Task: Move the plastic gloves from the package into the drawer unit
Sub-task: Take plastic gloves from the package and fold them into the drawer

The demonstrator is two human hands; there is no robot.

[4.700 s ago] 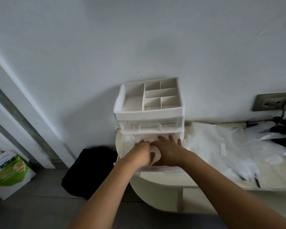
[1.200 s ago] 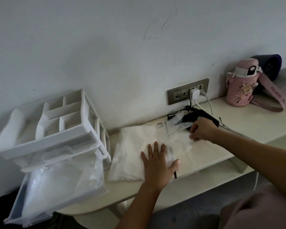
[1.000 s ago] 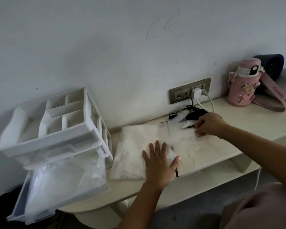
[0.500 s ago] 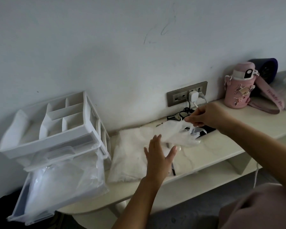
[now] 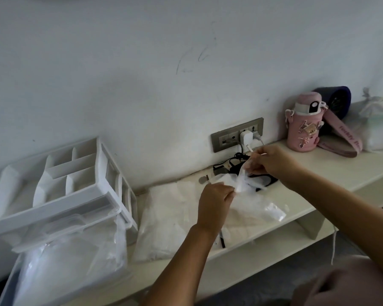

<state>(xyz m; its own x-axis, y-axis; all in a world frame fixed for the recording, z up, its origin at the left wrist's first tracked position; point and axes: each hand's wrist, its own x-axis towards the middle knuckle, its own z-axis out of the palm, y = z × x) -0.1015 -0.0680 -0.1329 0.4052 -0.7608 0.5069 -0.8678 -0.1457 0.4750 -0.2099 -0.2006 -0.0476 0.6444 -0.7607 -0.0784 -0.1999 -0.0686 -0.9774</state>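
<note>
A white drawer unit (image 5: 80, 195) stands at the left end of the shelf, its bottom drawer (image 5: 60, 268) pulled out and full of clear plastic gloves. A flat clear package (image 5: 164, 219) with white gloves lies on the shelf beside it. My right hand (image 5: 272, 161) pinches the top of a thin clear plastic glove (image 5: 241, 182) held above the package. My left hand (image 5: 215, 202) pinches the same glove lower down. Loose clear plastic (image 5: 265, 210) trails onto the shelf below them.
A cream shelf (image 5: 318, 188) runs along the white wall. A wall socket (image 5: 237, 134) holds a white charger, with black cables (image 5: 234, 164) below it. A pink bottle (image 5: 303, 127) with a strap, a dark round object and a white bag stand at the right.
My left hand left the flat package and rose to pinch the glove. My right hand lifted the glove up off the shelf toward the socket.
</note>
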